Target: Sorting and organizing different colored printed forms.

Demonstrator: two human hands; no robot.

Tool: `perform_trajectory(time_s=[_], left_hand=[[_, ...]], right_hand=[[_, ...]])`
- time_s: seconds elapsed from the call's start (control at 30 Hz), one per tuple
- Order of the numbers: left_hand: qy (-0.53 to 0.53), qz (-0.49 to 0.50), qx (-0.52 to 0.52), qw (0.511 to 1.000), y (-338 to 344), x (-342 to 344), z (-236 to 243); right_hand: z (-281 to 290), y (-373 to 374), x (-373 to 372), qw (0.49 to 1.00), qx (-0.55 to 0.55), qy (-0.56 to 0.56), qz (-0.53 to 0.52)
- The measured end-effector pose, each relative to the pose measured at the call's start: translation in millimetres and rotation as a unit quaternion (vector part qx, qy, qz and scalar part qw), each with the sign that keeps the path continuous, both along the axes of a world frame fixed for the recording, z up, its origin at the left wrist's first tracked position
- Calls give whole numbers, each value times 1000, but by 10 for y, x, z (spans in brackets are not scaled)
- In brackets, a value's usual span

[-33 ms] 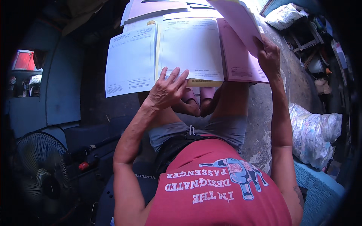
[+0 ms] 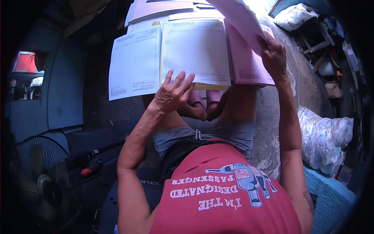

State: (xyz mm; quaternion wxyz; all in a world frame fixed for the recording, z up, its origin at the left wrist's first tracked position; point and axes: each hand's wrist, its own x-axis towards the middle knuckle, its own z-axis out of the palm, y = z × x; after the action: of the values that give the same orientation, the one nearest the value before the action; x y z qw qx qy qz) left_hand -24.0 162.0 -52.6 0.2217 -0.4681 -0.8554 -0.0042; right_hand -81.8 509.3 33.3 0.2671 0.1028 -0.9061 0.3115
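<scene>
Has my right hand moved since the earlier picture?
Yes, the right hand has shifted slightly left, judged against the unmoved white plastic bag at upper right.

Here are my left fingers (image 2: 179, 79), spread across the lower edge of a white form (image 2: 196, 50), with a yellow sheet (image 2: 208, 87) peeking out below! Over on the right, my right fingers (image 2: 270, 48) grip a raised pink sheet (image 2: 239, 23) near its corner, tilted above another pink form (image 2: 251, 68)! A second white form (image 2: 134, 66) lies left, overhanging my lap side, and a caged fan (image 2: 43, 167) stands lower left.
</scene>
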Motion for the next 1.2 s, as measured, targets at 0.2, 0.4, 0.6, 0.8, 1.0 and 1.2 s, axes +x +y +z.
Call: perform_trajectory(time_s=[0.2, 0.4, 0.6, 0.8, 1.0, 1.2], left_hand=[[-6, 32, 58, 998, 75, 137, 23], [-56, 90, 162, 981, 42, 183, 64], [170, 120, 172, 963, 292, 227, 571], [19, -82, 136, 987, 1067, 525, 237], [-29, 14, 86, 996, 1852, 98, 50], [70, -31, 77, 994, 1916, -45, -168]], right_hand=[[-15, -840, 19, 975, 198, -16, 103], [-289, -1143, 447, 933, 263, -81, 231], [-394, -1128, 406, 933, 288, -57, 207], [172, -971, 95, 865, 419, 129, 245], [337, -148, 2, 849, 425, 236, 204], [-195, 816, 245, 927, 365, 65, 66]])
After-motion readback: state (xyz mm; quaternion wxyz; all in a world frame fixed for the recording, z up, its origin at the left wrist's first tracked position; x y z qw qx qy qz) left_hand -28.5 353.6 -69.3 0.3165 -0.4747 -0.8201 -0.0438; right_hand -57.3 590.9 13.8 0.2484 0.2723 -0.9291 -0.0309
